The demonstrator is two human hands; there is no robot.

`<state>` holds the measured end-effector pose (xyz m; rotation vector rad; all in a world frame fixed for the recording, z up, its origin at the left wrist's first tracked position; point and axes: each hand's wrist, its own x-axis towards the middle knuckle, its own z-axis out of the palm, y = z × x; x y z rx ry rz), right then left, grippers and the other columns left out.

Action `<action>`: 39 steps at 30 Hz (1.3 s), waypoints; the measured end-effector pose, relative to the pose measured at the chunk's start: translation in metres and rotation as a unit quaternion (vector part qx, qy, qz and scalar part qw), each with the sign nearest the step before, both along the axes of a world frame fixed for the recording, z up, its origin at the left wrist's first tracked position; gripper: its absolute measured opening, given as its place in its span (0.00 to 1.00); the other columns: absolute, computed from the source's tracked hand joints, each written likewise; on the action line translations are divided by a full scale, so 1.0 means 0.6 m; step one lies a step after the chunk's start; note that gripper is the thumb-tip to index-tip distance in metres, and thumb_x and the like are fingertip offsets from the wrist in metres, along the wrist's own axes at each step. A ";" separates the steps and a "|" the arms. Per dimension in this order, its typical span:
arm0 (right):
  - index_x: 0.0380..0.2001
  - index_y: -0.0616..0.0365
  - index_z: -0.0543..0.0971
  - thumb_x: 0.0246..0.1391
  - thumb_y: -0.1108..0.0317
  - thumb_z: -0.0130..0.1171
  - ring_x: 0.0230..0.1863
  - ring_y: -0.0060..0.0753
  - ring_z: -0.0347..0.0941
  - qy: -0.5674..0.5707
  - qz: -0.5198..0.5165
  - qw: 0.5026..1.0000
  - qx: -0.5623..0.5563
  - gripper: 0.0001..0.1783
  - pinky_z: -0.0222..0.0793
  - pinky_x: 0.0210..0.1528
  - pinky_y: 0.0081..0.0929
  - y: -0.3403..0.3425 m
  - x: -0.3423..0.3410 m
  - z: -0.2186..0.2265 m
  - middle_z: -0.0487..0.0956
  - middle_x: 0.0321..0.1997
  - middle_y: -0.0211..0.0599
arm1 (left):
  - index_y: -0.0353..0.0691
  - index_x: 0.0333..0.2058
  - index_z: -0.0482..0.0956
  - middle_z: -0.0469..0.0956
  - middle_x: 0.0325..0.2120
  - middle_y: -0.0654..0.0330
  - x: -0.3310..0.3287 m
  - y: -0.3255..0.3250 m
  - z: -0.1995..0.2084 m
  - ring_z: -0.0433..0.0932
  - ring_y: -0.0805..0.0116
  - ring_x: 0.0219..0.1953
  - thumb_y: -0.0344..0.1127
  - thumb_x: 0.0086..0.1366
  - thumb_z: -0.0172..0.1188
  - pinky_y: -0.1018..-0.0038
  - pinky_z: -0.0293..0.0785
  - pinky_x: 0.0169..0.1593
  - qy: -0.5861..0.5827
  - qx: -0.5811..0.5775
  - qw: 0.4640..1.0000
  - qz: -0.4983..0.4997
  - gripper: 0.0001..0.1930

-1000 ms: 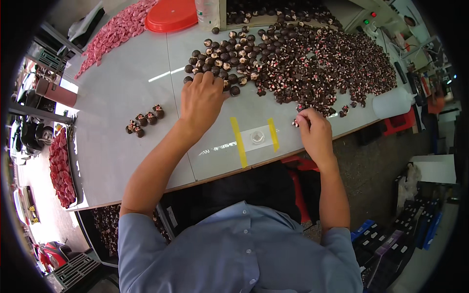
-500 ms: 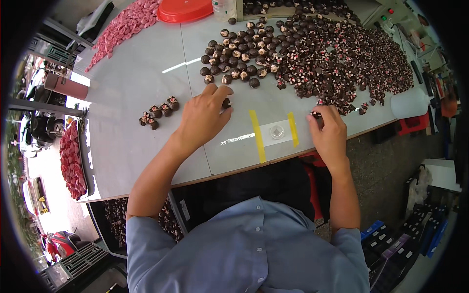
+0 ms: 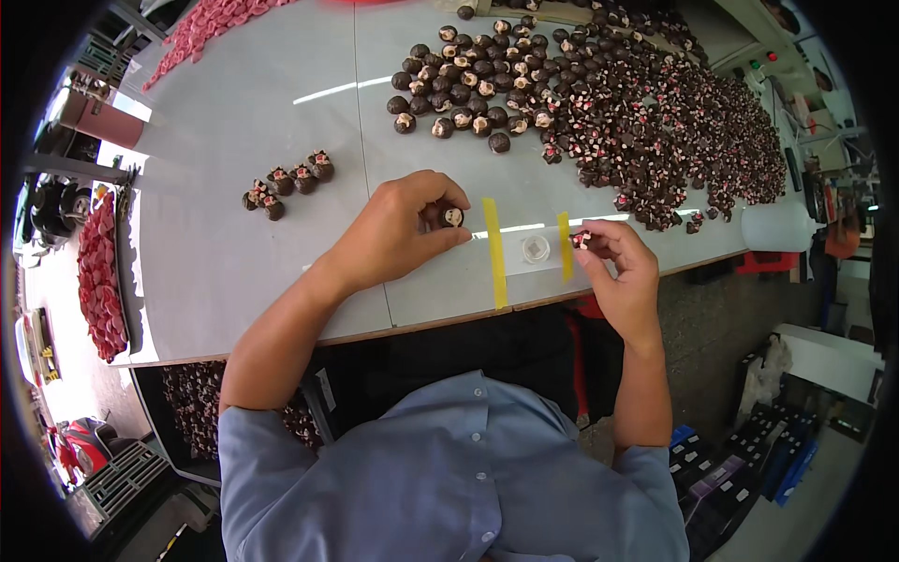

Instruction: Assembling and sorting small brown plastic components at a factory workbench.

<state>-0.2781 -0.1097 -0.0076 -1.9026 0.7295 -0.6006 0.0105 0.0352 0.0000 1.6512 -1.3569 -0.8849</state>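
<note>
Between the thumb and fingers of my left hand (image 3: 393,229) is a dark brown ball (image 3: 453,218) with a pale patch facing up. My right hand (image 3: 626,272) pinches a small dark piece (image 3: 582,240) with pink and white bits on it. Between the two hands, a small clear round holder (image 3: 535,248) sits on the table, flanked by a left yellow tape strip (image 3: 494,267) and a right yellow tape strip (image 3: 565,245). Left of my left hand stand several balls topped with such pieces (image 3: 303,178).
Several loose balls (image 3: 459,82) lie spread at the far middle of the grey table (image 3: 281,244). A large heap of small dark pieces (image 3: 655,131) covers the far right. Pink pieces (image 3: 220,28) lie far left, a reddish filled tray (image 3: 101,281) at the left edge. A whitish container (image 3: 777,228) stands right.
My left hand has come nearer and slightly right with the ball. The right hand has shifted left, away from the heap, bringing its piece toward the round holder. The view has shifted a little.
</note>
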 end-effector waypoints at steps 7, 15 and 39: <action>0.47 0.63 0.85 0.52 0.85 0.70 0.46 0.41 0.83 0.069 0.106 0.958 -0.257 0.18 0.80 0.47 0.32 0.005 0.030 0.035 0.84 0.49 0.43 | 0.34 0.47 0.83 0.82 0.34 0.64 -0.004 0.009 -0.009 0.76 0.80 0.35 0.26 0.64 0.74 0.79 0.77 0.38 0.142 0.046 0.989 -0.013 0.14; 0.46 0.62 0.86 0.46 0.83 0.72 0.42 0.45 0.81 0.116 0.175 0.907 -0.365 0.20 0.78 0.41 0.38 0.004 0.060 0.052 0.84 0.45 0.40 | 0.32 0.50 0.83 0.84 0.39 0.56 -0.004 0.023 -0.023 0.84 0.69 0.38 0.24 0.64 0.72 0.71 0.84 0.41 0.100 -0.040 0.993 -0.044 0.16; 0.47 0.65 0.86 0.48 0.84 0.69 0.43 0.48 0.78 0.161 0.180 0.885 -0.398 0.20 0.75 0.44 0.40 0.012 0.066 0.070 0.83 0.44 0.43 | 0.28 0.44 0.82 0.84 0.35 0.47 -0.013 0.024 -0.020 0.86 0.58 0.34 0.27 0.60 0.74 0.65 0.83 0.40 0.117 -0.056 0.990 -0.049 0.15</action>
